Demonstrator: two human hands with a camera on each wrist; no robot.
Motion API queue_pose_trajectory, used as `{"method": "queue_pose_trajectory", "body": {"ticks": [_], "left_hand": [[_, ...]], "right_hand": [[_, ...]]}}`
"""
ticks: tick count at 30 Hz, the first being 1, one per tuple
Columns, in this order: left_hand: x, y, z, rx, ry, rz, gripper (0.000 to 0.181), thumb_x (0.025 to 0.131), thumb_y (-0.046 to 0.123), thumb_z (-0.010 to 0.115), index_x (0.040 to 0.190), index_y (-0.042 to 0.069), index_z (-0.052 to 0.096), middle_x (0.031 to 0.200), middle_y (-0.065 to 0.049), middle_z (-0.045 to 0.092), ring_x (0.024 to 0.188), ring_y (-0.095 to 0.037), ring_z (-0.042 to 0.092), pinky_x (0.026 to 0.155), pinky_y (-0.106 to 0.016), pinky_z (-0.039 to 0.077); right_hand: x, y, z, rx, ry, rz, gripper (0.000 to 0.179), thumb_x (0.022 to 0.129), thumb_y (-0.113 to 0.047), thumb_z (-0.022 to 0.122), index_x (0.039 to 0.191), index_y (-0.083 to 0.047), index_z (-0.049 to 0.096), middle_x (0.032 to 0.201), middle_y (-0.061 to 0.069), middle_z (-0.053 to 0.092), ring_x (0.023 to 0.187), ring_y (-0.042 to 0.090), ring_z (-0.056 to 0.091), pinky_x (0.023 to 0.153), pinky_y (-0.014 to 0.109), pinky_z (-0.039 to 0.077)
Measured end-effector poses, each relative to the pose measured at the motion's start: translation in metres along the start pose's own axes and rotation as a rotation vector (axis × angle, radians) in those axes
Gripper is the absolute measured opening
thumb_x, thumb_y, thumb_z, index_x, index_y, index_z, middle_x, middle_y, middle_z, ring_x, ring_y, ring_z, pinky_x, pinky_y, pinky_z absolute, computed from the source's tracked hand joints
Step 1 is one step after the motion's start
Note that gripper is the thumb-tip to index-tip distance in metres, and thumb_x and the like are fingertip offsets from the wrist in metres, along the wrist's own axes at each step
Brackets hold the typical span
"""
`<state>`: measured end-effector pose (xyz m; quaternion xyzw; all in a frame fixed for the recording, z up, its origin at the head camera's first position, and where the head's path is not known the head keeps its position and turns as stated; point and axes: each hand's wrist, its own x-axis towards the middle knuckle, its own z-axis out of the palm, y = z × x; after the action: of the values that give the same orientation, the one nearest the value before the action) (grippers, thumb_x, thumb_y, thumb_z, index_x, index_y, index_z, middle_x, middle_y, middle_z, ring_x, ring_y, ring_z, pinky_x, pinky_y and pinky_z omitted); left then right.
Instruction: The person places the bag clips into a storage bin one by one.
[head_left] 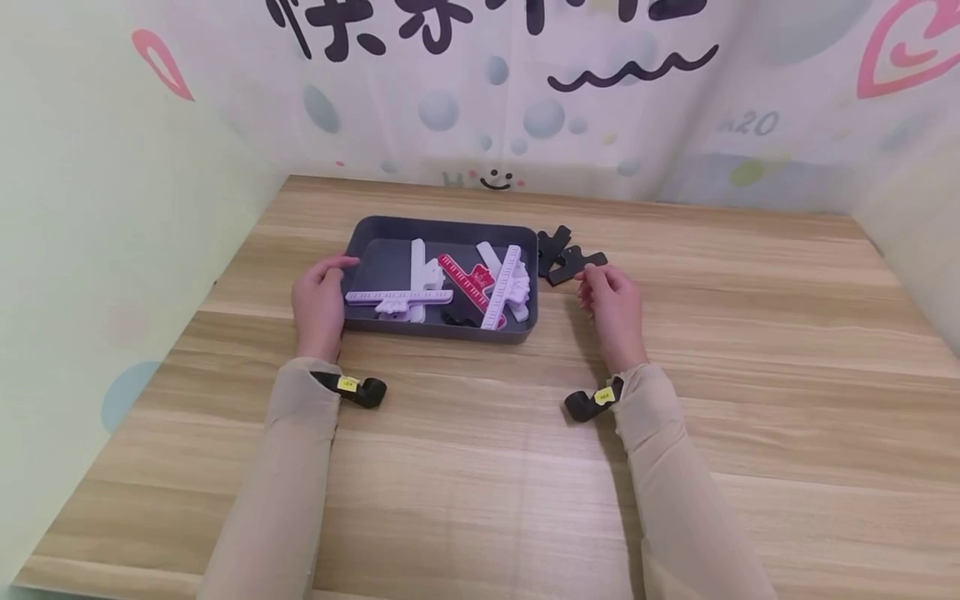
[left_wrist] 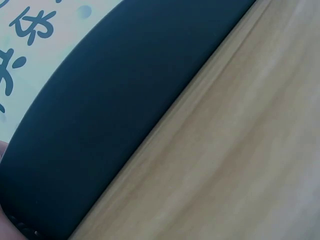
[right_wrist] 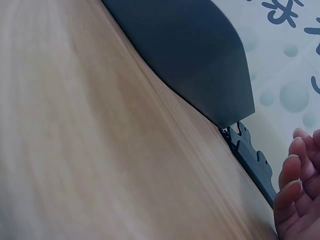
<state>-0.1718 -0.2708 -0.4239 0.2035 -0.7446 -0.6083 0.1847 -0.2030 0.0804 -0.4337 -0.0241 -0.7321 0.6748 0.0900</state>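
Observation:
A dark grey tray (head_left: 442, 329) holds several bar-shaped clips: white and lilac ones, a red clip (head_left: 472, 287), and a black piece partly hidden beneath it. The left hand (head_left: 318, 308) grips the tray's left end, its fingertips at the rim; the left wrist view has mostly the tray's side wall (left_wrist: 110, 90). Right of the tray, black clips (head_left: 570, 265) lie in an overlapping group on the table. The right hand (head_left: 613, 308) is at the nearest of them, fingertips close by its end. In the right wrist view its fingers (right_wrist: 290, 172) are loosely bent beside the black clip (right_wrist: 252, 162).
The wood-grain table (head_left: 480, 467) extends on every side of the tray. Behind it hangs a printed cloth (head_left: 600, 125) with characters and bubbles, and a pale wall (head_left: 97, 208) rises at the left. Black wrist cameras (head_left: 367, 392) sit on both sleeves.

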Motion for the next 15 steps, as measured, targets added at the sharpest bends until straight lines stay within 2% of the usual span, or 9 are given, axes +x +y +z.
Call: {"method": "queue_pose_trajectory", "body": {"ticks": [8, 15], "left_hand": [[0.0007, -0.0027, -0.0009, 0.008, -0.008, 0.001, 0.031, 0.093, 0.016, 0.037, 0.105, 0.016, 0.067, 0.127, 0.002, 0.05, 0.119, -0.005, 0.038, 0.101, -0.026, 0.026], [0.0003, -0.0029, -0.001, 0.006, -0.006, 0.005, 0.031, 0.093, 0.016, 0.038, 0.104, 0.017, 0.067, 0.127, 0.003, 0.05, 0.118, -0.005, 0.039, 0.1, -0.026, 0.026]], "right_hand": [[0.0005, 0.0018, 0.0014, -0.024, -0.035, -0.022, 0.037, 0.089, -0.033, 0.052, 0.092, 0.003, 0.061, 0.073, 0.009, 0.055, 0.06, 0.015, 0.047, 0.049, 0.024, 0.04], [-0.0001, 0.0018, 0.0012, -0.088, -0.067, -0.02, 0.036, 0.09, -0.035, 0.05, 0.092, 0.0, 0.062, 0.075, 0.008, 0.056, 0.061, 0.016, 0.048, 0.049, 0.024, 0.041]]}}
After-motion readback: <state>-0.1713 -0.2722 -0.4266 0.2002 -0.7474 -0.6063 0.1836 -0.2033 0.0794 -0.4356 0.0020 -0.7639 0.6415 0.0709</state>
